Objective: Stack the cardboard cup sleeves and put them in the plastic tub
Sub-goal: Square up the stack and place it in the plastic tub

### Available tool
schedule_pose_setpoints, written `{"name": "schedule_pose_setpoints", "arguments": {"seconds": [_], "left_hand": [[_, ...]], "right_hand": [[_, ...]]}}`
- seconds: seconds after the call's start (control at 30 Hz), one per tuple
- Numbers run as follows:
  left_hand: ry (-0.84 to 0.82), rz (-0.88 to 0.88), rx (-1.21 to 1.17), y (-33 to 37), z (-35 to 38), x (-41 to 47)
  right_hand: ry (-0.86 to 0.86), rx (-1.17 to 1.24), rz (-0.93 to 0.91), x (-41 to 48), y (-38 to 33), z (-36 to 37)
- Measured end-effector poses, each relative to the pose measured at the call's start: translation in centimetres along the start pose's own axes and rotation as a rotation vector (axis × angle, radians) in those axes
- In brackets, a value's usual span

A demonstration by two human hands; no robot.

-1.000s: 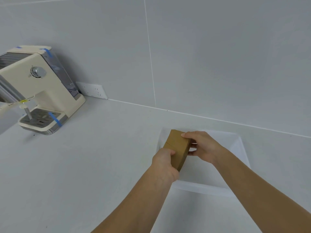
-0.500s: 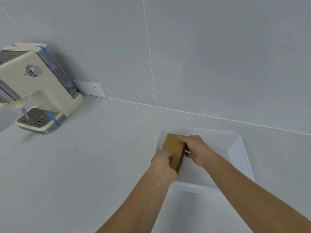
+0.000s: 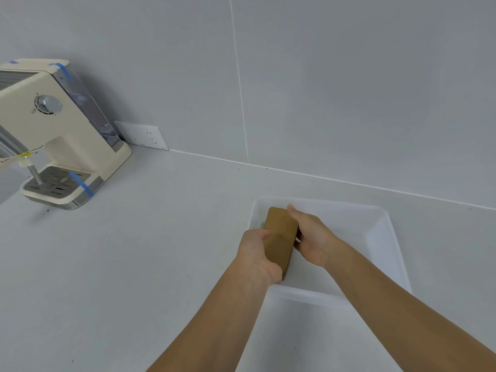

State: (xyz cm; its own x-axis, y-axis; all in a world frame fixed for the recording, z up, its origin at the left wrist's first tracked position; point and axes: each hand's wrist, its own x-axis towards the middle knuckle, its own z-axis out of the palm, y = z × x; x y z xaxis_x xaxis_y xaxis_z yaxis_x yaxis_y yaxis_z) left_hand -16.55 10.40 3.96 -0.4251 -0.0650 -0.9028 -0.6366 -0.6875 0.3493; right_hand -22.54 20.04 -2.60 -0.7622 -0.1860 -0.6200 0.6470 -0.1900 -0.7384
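A brown stack of flat cardboard cup sleeves [image 3: 280, 237] is held inside the clear plastic tub [image 3: 381, 224], near its left wall. My left hand [image 3: 256, 252] grips the stack's near left side. Against the far right side of the stack presses my right hand [image 3: 314, 237], fingers wrapped round it. The stack's underside and the tub floor beneath it are hidden, so I cannot tell if it rests on the floor.
A cream coffee machine [image 3: 53, 130] with blue tape strips stands at the back left of the white counter. A wall socket [image 3: 142, 135] sits low on the grey wall beside it. The tub's near rim [image 3: 303, 295] lies under my forearms.
Both hands have lowered the stack of sleeves from above the tub's left rim down into the tub. The grip of both hands is unchanged.
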Motion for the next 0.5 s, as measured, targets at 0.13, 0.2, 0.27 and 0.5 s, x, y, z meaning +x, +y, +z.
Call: {"name": "schedule_pose_setpoints", "arguments": {"seconds": [0.13, 0.2, 0.27, 0.5], "left_hand": [[-0.033, 0.0, 0.043, 0.5, -0.4, -1.2], [-0.079, -0.027, 0.024, 0.7, -0.8, -1.9], [-0.182, -0.098, -0.03, 1.0, -1.4, -2.8], [-0.361, 0.159, 0.194, 5.0, -4.3, -4.7]], "right_hand": [[0.008, -0.04, 0.01, 0.1, 0.0, 0.0], [0.009, -0.034, 0.017, 0.2, 0.0, -0.2], [0.005, -0.031, 0.022, 0.2, 0.2, -0.4], [0.052, 0.038, 0.047, 0.2, 0.5, -1.0]]}}
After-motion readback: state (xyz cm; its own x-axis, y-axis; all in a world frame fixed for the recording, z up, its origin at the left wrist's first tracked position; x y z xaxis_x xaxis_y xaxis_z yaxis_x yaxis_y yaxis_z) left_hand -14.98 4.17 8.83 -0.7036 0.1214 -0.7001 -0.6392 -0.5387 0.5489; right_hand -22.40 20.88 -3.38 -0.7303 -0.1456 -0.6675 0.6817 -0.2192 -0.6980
